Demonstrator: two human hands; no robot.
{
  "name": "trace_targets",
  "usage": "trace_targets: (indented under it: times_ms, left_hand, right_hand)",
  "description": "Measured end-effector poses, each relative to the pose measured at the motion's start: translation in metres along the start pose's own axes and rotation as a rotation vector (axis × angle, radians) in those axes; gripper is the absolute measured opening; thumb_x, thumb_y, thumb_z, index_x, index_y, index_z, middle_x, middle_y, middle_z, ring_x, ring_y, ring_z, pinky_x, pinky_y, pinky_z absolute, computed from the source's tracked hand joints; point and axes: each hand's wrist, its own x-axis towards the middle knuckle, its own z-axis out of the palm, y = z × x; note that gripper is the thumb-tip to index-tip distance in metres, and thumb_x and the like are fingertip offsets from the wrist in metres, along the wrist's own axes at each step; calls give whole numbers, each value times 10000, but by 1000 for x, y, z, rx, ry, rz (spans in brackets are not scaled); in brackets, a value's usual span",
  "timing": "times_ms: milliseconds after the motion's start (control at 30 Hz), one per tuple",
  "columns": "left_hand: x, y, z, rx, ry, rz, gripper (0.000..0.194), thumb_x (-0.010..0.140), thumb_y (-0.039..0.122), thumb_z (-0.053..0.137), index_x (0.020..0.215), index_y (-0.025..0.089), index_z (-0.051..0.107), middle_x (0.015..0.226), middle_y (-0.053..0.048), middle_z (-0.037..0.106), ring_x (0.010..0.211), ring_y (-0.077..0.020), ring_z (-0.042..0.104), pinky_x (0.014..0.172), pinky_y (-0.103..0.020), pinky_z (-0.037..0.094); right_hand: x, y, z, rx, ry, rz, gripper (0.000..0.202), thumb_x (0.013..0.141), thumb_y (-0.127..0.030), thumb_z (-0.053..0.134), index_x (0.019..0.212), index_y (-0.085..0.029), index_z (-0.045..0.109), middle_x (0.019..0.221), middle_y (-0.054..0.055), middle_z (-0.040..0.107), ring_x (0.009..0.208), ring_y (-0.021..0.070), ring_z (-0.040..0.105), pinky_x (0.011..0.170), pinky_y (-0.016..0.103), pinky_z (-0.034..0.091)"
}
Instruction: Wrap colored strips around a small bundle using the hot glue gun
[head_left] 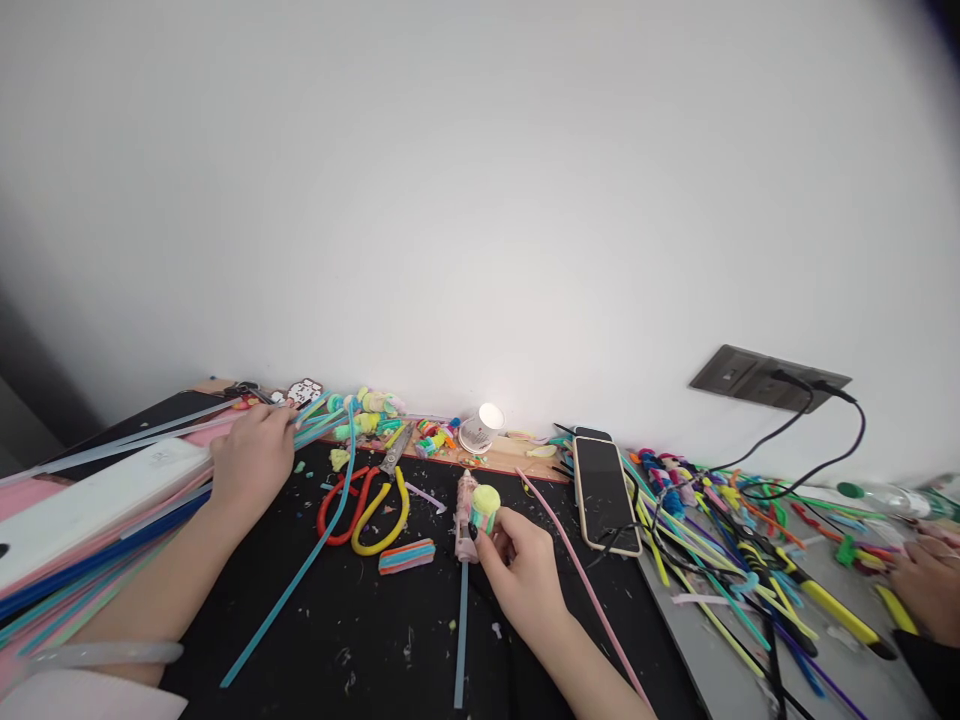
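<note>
My right hand (525, 570) pinches a short roll of cut pipe cleaners (486, 498) with a yellow top and green-striped side. Right beside the roll lies a pink glue gun (463, 545), with a clear bluish glue stick (461, 640) pointing toward me. At the left, my left hand (253, 455) reaches over a bundle of pipe cleaners (135, 560), its fingers curled by the far ends. What those fingertips hold is hidden. Scissors with red and yellow handles (380, 500) and a small striped pipe-cleaner bundle (406, 556) lie between the hands.
A paper cup (481, 428) stands tilted near the wall. To the right lie a phone (607, 490), yellow-and-black pliers (832, 610), cables and scattered pipe cleaners (705, 590). Another person's hand (930, 580) is at the far right. A wall socket (769, 378) has plugs in it.
</note>
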Motion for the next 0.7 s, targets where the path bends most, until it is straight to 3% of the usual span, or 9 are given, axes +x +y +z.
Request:
trace_targets:
  times_ms: [400, 567, 700]
  left_hand:
    - [7, -4, 9, -94, 22, 190, 283, 921, 193, 346, 1065, 152, 586, 1145, -141, 684, 1080, -263, 616, 903, -347, 464]
    - [6, -4, 11, -145, 59, 253, 284, 931, 239, 340, 1021, 140, 591, 1095, -152, 692, 1034, -279, 631, 875, -355, 470]
    - [6, -2, 12, -177, 107, 297, 299, 945, 257, 328, 1019, 129, 587, 1074, -159, 693, 1090, -298, 584, 962, -397, 421]
  right_hand:
    - [0, 0, 0, 1, -6, 3, 255, 798, -196, 488, 601, -226, 330, 525, -58, 373, 461, 114, 383, 463, 244, 266]
    - [0, 0, 1, 2, -9, 4, 257, 796, -198, 490, 600, -228, 326, 525, -59, 367, 460, 116, 381, 466, 248, 266]
    - [0, 0, 0, 7, -6, 6, 254, 793, -199, 490, 598, -229, 330, 525, -57, 373, 459, 118, 385, 463, 247, 268]
